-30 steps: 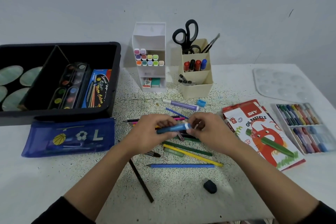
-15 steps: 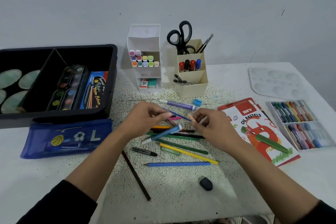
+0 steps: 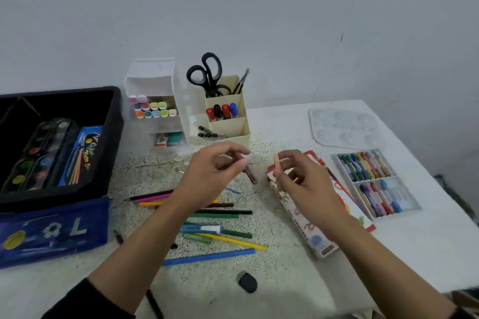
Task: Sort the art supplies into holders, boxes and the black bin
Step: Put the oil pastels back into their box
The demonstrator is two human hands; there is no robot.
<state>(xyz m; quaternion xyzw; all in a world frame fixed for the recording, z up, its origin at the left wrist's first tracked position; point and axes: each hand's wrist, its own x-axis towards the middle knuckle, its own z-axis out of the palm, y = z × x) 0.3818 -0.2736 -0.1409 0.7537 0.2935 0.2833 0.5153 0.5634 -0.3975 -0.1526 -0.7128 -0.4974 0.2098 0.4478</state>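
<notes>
My left hand (image 3: 215,173) is raised over the table and pinches a brown-red pastel stick (image 3: 251,175) that hangs down from its fingertips. A little to the right, my right hand (image 3: 300,184) pinches a peach-coloured stick (image 3: 277,166) held upright. Below them several loose pencils and pens (image 3: 223,215) lie scattered, among them a blue marker with a white end (image 3: 202,228) and a long blue pencil (image 3: 210,256). The oil pastels box (image 3: 313,233) lies under my right wrist. The black bin (image 3: 111,137) stands at the left.
A white marker holder (image 3: 153,80) and a beige holder (image 3: 233,129) with scissors (image 3: 207,72) stand at the back. An open pastel tray (image 3: 404,197) and a clear palette (image 3: 344,127) lie right. A blue pencil case (image 3: 51,230) and a black eraser (image 3: 247,282) lie near me.
The blue marker that both hands held now lies on the table. Both hands have risen and moved apart, and each now pinches a small stick.
</notes>
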